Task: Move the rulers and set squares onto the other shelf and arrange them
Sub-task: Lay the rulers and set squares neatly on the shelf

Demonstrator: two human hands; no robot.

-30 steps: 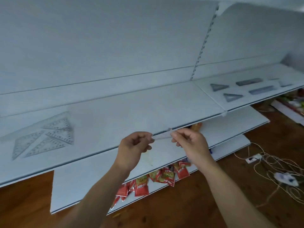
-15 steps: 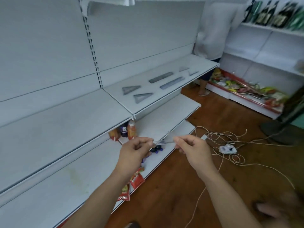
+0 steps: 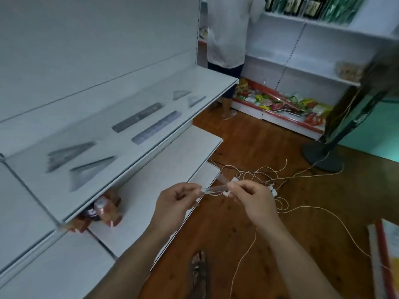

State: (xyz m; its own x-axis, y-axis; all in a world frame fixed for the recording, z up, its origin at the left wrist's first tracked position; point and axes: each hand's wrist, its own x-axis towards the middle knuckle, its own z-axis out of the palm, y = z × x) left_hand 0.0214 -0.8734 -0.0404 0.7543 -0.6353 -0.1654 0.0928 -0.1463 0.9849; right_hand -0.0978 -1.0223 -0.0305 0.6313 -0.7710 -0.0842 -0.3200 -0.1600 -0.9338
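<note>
head | lower centre: left hand [image 3: 174,203] and right hand [image 3: 252,201] each pinching one end of clear strip [image 3: 213,189], probably a ruler, blurred | centre left: shelf [image 3: 112,145] carrying rulers [image 3: 138,117] and set squares [image 3: 90,171], flat, apart

- The shelf [image 3: 151,91] is showing a bare strip along its back wall.
- A back ruler [image 3: 137,117] and front ruler [image 3: 156,127] are occupying its middle.
- Near set squares [image 3: 90,171] and far set squares [image 3: 181,94] are flanking them, with bare gaps between.
- The left hand [image 3: 174,201] and right hand [image 3: 252,199], pinching a clear ruler [image 3: 213,189], are hanging in open air off the front edge.
- A person [image 3: 226,39] is standing at the far end.
</note>
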